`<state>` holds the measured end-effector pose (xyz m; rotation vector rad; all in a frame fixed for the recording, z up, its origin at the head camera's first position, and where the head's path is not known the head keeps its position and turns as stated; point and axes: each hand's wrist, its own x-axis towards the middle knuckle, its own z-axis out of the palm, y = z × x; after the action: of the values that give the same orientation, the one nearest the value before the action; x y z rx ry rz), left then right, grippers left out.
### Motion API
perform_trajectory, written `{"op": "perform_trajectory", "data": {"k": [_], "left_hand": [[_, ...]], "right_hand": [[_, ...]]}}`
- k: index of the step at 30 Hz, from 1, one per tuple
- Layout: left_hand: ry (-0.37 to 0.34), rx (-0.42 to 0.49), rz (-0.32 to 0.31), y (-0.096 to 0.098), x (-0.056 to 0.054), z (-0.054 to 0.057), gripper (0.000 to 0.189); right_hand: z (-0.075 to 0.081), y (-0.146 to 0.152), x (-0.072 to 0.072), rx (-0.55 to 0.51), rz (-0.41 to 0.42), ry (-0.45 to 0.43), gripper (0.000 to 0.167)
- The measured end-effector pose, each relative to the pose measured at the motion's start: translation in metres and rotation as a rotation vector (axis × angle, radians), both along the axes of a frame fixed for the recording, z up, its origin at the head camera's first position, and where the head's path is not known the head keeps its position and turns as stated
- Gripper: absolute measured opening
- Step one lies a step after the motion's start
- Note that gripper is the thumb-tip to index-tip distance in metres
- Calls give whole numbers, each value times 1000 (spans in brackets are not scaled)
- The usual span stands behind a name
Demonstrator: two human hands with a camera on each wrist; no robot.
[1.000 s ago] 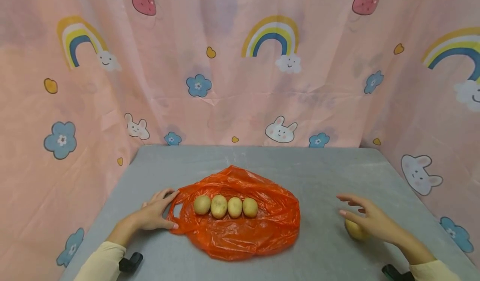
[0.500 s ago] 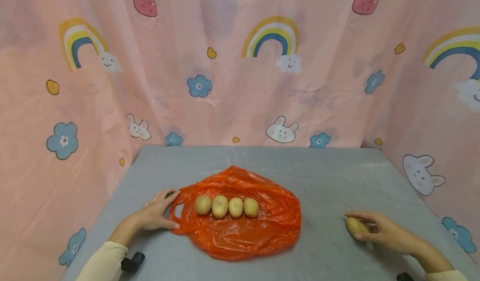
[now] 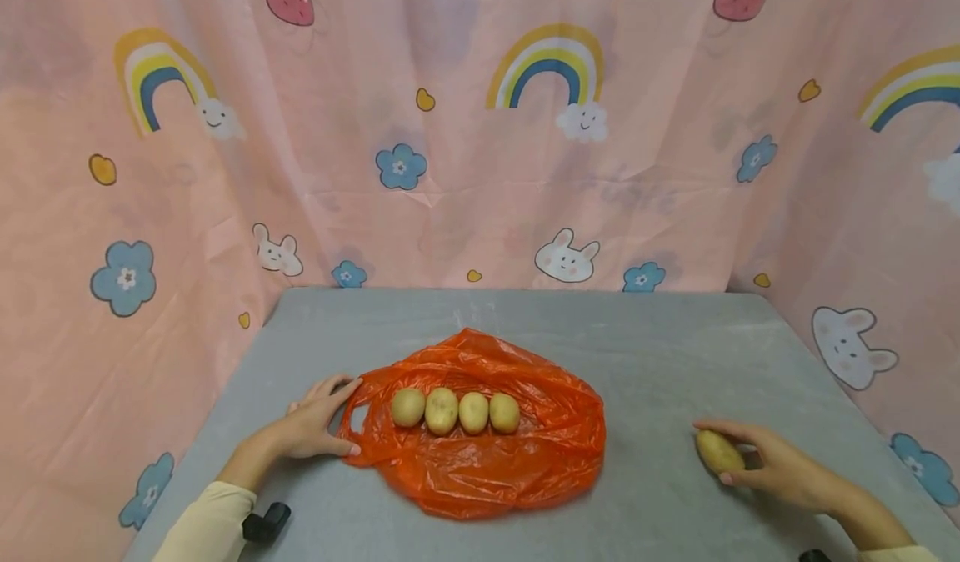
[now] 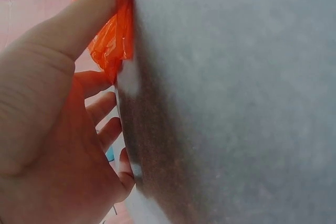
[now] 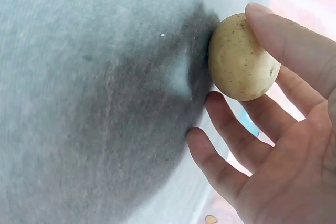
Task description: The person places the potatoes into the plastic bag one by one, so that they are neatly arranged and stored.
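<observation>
An orange plastic bag (image 3: 510,470) is spread flat on the grey table, its handle end toward the left. Several potatoes (image 3: 442,412) stand in a row at its middle; whether they lie on the film or within the bag's mouth, I cannot tell. My left hand (image 3: 311,427) rests at the handle end, thumb and fingertips touching the film with the fingers fairly straight. In the left wrist view the thumb lies against the orange plastic (image 4: 113,40). Off to the right, my right hand (image 3: 783,466) holds a single potato (image 3: 718,452) between thumb and fingers, low over the table.
The grey table (image 3: 637,353) reaches back to a pink printed curtain (image 3: 480,212), which also hangs along both sides. Black wrist-camera mounts (image 3: 266,522) sit by the sleeves.
My right hand has come down from above the lone potato and taken hold of it between thumb and fingers. The left hand and the bag have stayed in place.
</observation>
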<state>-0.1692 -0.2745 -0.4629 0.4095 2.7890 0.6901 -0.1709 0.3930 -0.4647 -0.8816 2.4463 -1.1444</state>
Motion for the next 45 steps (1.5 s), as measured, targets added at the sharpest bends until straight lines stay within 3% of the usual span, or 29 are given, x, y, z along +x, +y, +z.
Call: {"op": "perform_trajectory", "data": {"k": [11, 18, 25, 32, 45], "left_hand": [[-26, -19, 11, 1, 0, 4, 107], [-26, -9, 7, 0, -1, 2, 107], [-26, -1, 14, 2, 0, 4, 107], [-27, -8, 12, 2, 1, 4, 107], [-21, -10, 13, 2, 1, 4, 107]], "right_hand": [[4, 1, -2, 39, -6, -2, 65], [8, -1, 1, 84, -84, 1, 64], [15, -10, 3, 142, -169, 65, 62], [18, -22, 1, 85, -202, 157, 60], [36, -54, 0, 91, -261, 186, 59]]}}
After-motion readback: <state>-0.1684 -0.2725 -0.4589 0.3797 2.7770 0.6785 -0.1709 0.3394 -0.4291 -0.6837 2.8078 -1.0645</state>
